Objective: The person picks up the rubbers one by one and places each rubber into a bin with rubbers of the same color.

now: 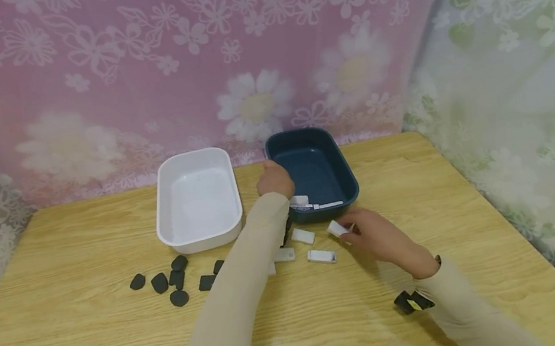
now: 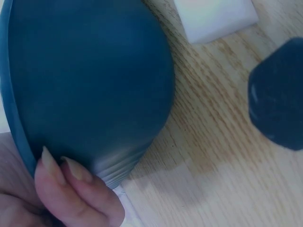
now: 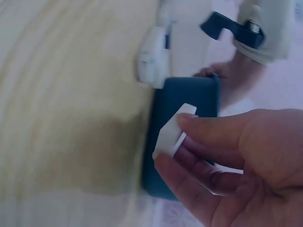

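Observation:
My left hand (image 1: 275, 180) grips the left rim of the dark blue basin (image 1: 317, 173), its fingertips curled over the edge in the left wrist view. Inside that basin lie several white pieces (image 1: 330, 205) near the front wall. Between thumb and fingers, my right hand (image 1: 377, 237) pinches a small white block (image 3: 171, 131) just in front of the basin, above the table. Nearby on the table are more white blocks (image 1: 322, 257), one of them (image 1: 302, 236) close to the basin's front. My left forearm partly covers others.
A white basin (image 1: 197, 204) stands left of the blue one. Several flat black pieces (image 1: 160, 283) lie scattered in front of it on the wooden table (image 1: 92, 341). Behind the table hangs a pink flowered cloth (image 1: 135, 99); a pale flowered one (image 1: 527, 97) is at the right.

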`<state>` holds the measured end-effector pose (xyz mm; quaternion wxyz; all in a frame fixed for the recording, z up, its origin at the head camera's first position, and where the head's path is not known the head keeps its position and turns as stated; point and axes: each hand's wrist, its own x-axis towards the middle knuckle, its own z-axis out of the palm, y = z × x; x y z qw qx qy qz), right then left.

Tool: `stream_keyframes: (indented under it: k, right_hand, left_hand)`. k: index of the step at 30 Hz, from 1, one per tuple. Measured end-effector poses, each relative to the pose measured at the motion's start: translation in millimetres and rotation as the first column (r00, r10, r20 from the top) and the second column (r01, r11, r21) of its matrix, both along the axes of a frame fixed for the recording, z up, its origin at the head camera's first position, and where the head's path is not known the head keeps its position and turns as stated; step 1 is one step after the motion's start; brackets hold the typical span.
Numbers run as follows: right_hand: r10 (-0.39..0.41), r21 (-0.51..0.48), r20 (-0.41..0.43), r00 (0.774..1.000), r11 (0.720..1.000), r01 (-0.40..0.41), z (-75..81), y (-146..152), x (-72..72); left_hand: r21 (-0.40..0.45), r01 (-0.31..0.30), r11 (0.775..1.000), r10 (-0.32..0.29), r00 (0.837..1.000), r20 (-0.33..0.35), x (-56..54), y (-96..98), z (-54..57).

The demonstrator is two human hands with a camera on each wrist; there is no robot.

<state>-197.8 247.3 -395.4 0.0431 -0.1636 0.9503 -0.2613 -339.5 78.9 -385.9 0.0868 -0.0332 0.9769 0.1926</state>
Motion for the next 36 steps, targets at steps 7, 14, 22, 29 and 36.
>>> stream_keyframes:
  k: [7, 14, 22, 29, 36]
  right_hand:
    - [-0.041, -0.058, -0.050, 0.998, 0.998, 0.038, 29.7, 12.8, -2.7]
    - [-0.009, -0.063, -0.141, 0.990, 0.998, 0.000, 38.6, 13.8, -41.5]
    - [0.106, 0.145, -0.145, 0.984, 0.986, -0.085, 22.4, 3.9, -84.2]
    - [0.147, 0.283, -0.090, 0.985, 0.952, -0.116, 20.2, -5.8, -95.4]
    - [0.119, 0.341, 0.033, 0.992, 0.932, -0.123, 18.0, -12.9, -102.8]
  left_hand:
    - [0.005, -0.010, 1.000, 0.010, 1.000, 0.002, -6.4, -1.3, -5.6]
    - [0.016, -0.021, 1.000, 0.021, 1.000, -0.004, -9.4, -3.6, -6.6]
    - [0.024, -0.025, 0.999, 0.025, 1.000, 0.007, -3.9, -2.5, -5.2]
    - [0.027, -0.028, 0.999, 0.028, 1.000, -0.012, -1.3, -0.5, -3.0]
    - [0.039, -0.036, 0.999, 0.036, 0.999, -0.012, -2.1, -1.6, -2.6]
